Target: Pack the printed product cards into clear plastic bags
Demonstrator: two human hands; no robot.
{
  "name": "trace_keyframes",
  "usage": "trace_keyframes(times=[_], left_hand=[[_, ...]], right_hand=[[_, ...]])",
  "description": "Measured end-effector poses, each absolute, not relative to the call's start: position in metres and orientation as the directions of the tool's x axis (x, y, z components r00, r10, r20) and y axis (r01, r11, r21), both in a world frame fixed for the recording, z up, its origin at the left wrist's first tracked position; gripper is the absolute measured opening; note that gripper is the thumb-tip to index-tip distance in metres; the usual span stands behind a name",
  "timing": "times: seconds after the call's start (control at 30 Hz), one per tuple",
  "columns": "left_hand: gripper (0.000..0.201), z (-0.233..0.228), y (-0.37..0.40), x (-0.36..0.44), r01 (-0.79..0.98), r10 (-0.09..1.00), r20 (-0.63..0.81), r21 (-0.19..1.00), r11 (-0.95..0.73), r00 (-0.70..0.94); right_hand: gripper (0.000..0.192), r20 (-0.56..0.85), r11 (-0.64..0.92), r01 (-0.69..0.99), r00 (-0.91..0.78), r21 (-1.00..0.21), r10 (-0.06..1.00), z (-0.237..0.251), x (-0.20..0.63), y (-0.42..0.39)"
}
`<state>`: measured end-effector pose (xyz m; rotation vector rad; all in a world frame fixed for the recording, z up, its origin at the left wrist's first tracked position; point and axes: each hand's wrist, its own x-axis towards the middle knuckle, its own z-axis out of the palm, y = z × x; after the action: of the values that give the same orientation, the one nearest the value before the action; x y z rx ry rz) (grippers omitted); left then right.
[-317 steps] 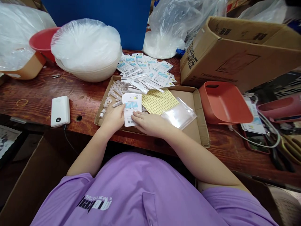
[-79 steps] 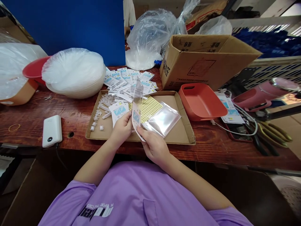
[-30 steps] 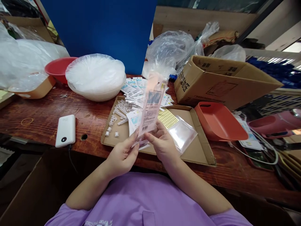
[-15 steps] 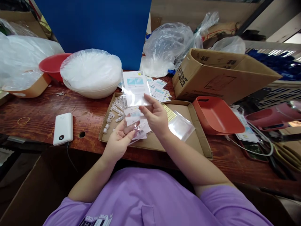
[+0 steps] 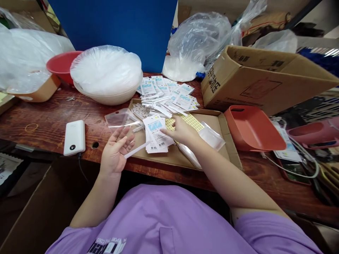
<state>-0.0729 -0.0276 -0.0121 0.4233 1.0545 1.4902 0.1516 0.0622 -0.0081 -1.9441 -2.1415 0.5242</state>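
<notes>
My left hand [image 5: 116, 150] is raised over the tray's left front edge, fingers loosely curled around a clear plastic bag [image 5: 123, 118]. The bag is tilted, and a whitish strip [image 5: 136, 150] runs along its near edge. My right hand [image 5: 182, 130] is over the tray's middle, thumb at the right edge of a stack of printed cards [image 5: 159, 132]. Its thumb and index finger are apart; the other fingers are mostly hidden. Small clear plastic parts [image 5: 139, 111] lie behind the stack. A yellow sticker sheet [image 5: 194, 123] and more clear bags [image 5: 212, 135] lie to the right.
The shallow cardboard tray [image 5: 230, 155] stands on a wooden table [image 5: 47, 123]. Behind it spreads a pile of bagged cards [image 5: 169, 93]. Around are a white bowl [image 5: 106, 95], a power bank [image 5: 74, 137], a cardboard box [image 5: 254, 81] and a red-orange basket [image 5: 254, 130].
The bagged card my right hand held has left it, and that hand is now at the card stack. My left hand has moved left, with an empty clear bag now at it.
</notes>
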Motion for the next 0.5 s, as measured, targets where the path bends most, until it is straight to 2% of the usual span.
trace_keyframes(times=[0.07,0.1,0.2,0.27,0.33,0.4,0.5], left_hand=[[0.037,-0.016,-0.027,-0.074,-0.619,0.918,-0.306,0.781,0.09,-0.253],[0.038,-0.017,-0.027,-0.072,-0.63,0.917,-0.308,0.772,0.085,-0.253],[0.038,-0.018,-0.025,-0.065,-0.65,0.921,-0.314,0.754,0.095,-0.231],[0.035,-0.016,-0.024,-0.06,-0.662,0.927,-0.309,0.743,0.096,-0.212],[0.033,-0.014,-0.022,-0.057,-0.685,0.937,-0.292,0.724,0.086,-0.19],[0.03,-0.012,-0.02,-0.056,-0.713,0.947,-0.279,0.696,0.084,-0.161],[0.025,-0.009,-0.019,-0.054,-0.735,0.962,-0.256,0.67,0.106,-0.094]], right_hand=[[0.088,-0.137,0.071,0.926,-0.13,-0.371,0.982,-0.014,0.158,0.045],[0.088,-0.172,0.062,0.923,-0.136,-0.379,0.976,-0.017,0.16,0.039],[0.08,-0.249,-0.017,0.903,-0.1,-0.429,0.963,-0.023,0.162,0.032],[0.074,-0.212,-0.058,0.881,-0.048,-0.47,0.976,-0.025,0.164,0.03],[0.056,-0.137,-0.063,0.832,-0.016,-0.551,0.99,-0.025,0.168,0.026],[0.04,-0.085,-0.056,0.704,-0.006,-0.708,0.996,-0.024,0.177,0.017],[0.035,-0.038,-0.05,0.306,0.046,-0.951,0.998,-0.023,0.195,-0.003]])
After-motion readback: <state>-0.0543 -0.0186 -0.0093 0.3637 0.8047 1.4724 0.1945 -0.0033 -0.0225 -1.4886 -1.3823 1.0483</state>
